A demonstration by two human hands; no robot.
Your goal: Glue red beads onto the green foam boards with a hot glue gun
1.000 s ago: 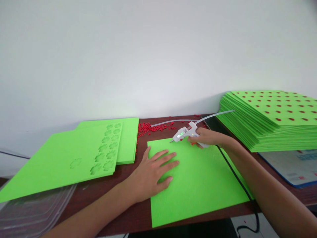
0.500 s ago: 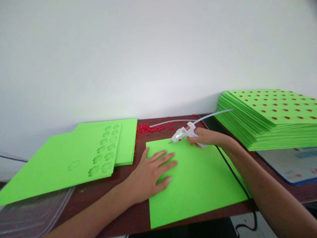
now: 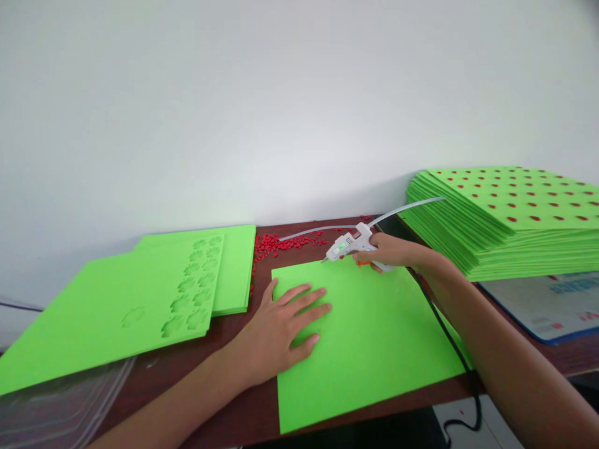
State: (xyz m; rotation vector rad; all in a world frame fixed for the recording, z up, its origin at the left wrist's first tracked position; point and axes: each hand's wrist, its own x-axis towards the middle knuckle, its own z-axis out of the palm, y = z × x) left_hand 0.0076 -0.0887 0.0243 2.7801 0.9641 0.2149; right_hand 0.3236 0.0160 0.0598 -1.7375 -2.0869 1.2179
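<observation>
The white plastic glue gun (image 3: 349, 244), smooth and pistol-shaped, is just above the far edge of a flat, matte green sheet (image 3: 365, 337). Its thin nozzle points left and slightly down; the barrel's long axis slants up to the right, where a slender, translucent glue stick (image 3: 412, 205) curves out behind. The right hand (image 3: 386, 251) has its fingers wrapped around the handle; the left hand (image 3: 276, 330) lies on the sheet, fingers spread, gripping nothing. Small red pieces (image 3: 266, 244) scatter across the dark reddish-brown worktop (image 3: 257, 399) beyond. A thick stack of green sheets (image 3: 449, 231), red-dotted on top, sits to the right.
</observation>
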